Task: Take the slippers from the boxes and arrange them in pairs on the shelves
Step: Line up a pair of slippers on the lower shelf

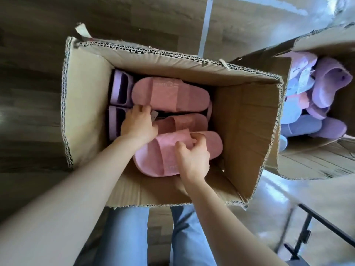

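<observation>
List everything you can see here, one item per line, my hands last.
Centre box: one, brown cardboard, open, on the floor.
Right box: one, brown cardboard, open, beside it.
Pink slippers: at least three, in the centre box.
Purple slippers: two, centre box's left end.
Mixed slippers: several, purple and blue, right box.
Metal frame: one, black, lower right.
Floor: wood-look, grey-brown.
Legs: two, blue jeans, bottom centre.
Left hand: touching the far pink slipper's edge.
Right hand: gripping the nearest pink slipper by its strap.

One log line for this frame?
stage: picking from cardboard box | left hand: on far pink slipper, grip unclear | right hand: grips strap of near pink slipper | second box: purple slippers
</observation>
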